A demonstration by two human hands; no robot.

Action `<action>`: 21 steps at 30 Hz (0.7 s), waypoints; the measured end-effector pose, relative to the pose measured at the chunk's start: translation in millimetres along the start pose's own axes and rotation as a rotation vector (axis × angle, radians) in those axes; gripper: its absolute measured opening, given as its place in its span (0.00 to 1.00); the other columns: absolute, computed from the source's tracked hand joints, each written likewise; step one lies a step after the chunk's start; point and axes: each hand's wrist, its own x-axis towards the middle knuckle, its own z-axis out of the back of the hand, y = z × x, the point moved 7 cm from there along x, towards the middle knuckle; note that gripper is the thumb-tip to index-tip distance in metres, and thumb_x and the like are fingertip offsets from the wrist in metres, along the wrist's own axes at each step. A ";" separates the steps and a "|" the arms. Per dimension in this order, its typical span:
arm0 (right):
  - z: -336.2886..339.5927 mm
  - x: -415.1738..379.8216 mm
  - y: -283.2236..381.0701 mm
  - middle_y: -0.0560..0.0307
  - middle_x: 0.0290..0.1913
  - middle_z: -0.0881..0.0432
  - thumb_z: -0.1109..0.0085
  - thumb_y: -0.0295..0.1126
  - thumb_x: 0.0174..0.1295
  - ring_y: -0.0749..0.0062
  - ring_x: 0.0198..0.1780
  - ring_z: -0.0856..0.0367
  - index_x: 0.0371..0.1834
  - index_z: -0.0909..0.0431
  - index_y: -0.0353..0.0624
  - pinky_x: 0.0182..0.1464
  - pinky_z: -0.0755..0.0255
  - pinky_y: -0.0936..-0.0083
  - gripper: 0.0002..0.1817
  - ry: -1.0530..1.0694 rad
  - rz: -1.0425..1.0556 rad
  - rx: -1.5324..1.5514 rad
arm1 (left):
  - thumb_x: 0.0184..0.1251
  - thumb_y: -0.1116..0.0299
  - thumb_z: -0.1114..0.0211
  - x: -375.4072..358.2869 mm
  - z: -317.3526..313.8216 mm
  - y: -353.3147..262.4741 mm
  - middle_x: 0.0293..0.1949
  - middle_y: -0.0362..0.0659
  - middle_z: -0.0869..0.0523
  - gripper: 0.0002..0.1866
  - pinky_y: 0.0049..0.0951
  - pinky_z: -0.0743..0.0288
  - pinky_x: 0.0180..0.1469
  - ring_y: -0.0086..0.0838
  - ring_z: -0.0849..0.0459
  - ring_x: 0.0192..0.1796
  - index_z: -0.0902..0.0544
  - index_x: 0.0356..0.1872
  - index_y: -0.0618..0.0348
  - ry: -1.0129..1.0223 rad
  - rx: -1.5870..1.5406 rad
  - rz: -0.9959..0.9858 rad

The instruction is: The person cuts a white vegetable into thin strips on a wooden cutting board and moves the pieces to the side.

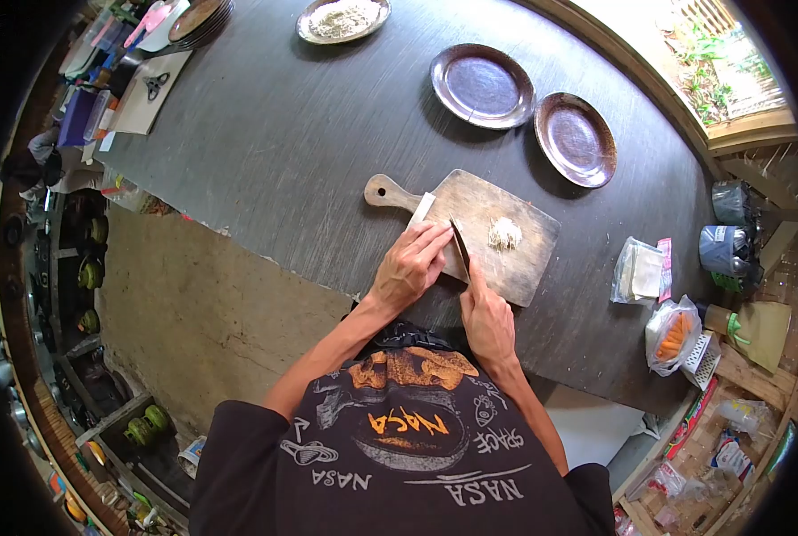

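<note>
On our black shirt we read "NASA" in white and orange, and "SPACE". Our right hand [488,317] has its fingers wrapped around a knife [459,248], the blade over the wooden cutting board [497,234] on the dark tabletop [283,152]. Our left hand [409,263], fingers pressed together, holds down a pale piece [421,208] at the board's edge. A chopped white heap [504,234] lies just beside the blade. Two empty brown plates [482,85] sit beyond the board, bagged goods [642,271] to the right.
</note>
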 end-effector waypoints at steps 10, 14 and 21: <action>-2.8 -7.7 -7.9 0.31 0.37 0.16 0.44 0.24 0.71 0.34 0.39 0.13 0.83 0.36 0.42 0.43 0.22 0.46 0.34 -0.019 0.054 0.111 | 0.66 0.78 0.33 -2.7 0.3 2.2 0.61 0.51 0.12 0.21 0.39 0.22 0.71 0.42 0.17 0.66 0.15 0.60 0.69 -0.006 -0.014 -0.005; -2.5 -2.1 -3.6 0.31 0.36 0.15 0.44 0.24 0.71 0.35 0.37 0.13 0.82 0.36 0.41 0.42 0.22 0.46 0.34 -0.015 0.048 0.067 | 0.66 0.78 0.33 -0.9 0.1 1.7 0.60 0.50 0.12 0.21 0.39 0.22 0.71 0.42 0.17 0.67 0.15 0.61 0.69 -0.007 -0.015 0.010; 3.3 -12.2 -3.7 0.31 0.35 0.15 0.44 0.24 0.71 0.36 0.36 0.12 0.83 0.36 0.44 0.41 0.22 0.45 0.34 -0.019 0.037 0.071 | 0.66 0.79 0.33 -0.3 1.9 0.1 0.60 0.50 0.12 0.21 0.38 0.22 0.71 0.41 0.17 0.66 0.15 0.61 0.68 0.010 -0.008 0.006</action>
